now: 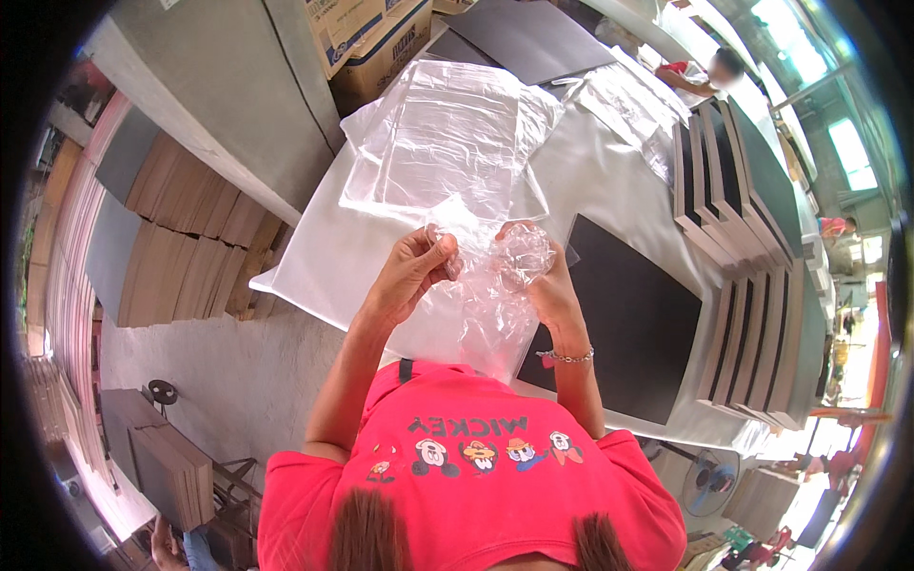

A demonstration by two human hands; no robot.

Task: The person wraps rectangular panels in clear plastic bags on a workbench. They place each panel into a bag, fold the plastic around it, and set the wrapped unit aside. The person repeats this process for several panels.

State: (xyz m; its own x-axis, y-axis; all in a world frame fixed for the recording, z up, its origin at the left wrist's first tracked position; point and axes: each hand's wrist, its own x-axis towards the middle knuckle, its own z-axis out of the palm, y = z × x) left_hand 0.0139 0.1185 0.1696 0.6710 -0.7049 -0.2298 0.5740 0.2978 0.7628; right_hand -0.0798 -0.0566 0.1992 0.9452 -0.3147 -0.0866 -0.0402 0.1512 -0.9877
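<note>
Both of my hands grip a crumpled clear plastic bag (481, 309) over the near side of the white-covered table. My left hand (417, 269) pinches one part of it between thumb and fingers. Bunched film covers much of my right hand (538, 276), whose fingers are closed around the plastic. Just beyond my hands lies a stack of flat clear plastic bags (443, 143), wrinkled and shiny. A flat black panel (624, 319) rests on the table to the right, close to my right wrist.
Stacked black-faced boards (738, 181) stand along the table's right side. Cardboard boxes (381, 52) sit at the far left beside a grey pillar (224, 81). Piled brown boards (181, 266) are on the left. Another person (700, 74) is at the far right, and a fan (709, 476) stands below the table.
</note>
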